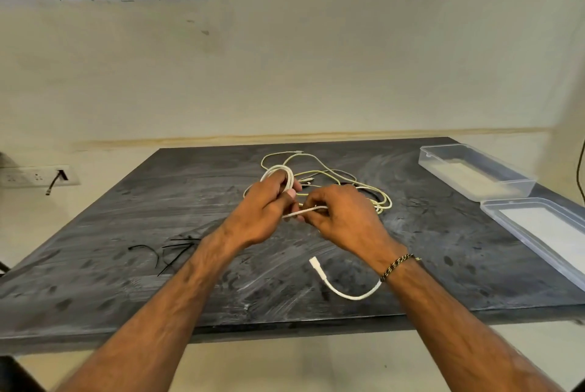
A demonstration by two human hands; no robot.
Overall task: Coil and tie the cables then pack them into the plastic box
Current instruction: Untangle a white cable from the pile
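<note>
Hands [262, 211] [345, 217] gripping white cable [286, 178], coiled loops

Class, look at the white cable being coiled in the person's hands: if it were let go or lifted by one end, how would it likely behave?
The white cable is probably floppy: its free end droops in a soft curve below the right hand. The loops in the left hand would likely spring loose, since no black tie binds them yet. It looks thin, so probably light.

Even, soft, fairly bright light with no hard shadows. The dark table [126, 211] shows pale smeared sheen, strongest near the far middle. Wide-angle distortion bends the table edges; the whole picture is slightly soft.
</note>
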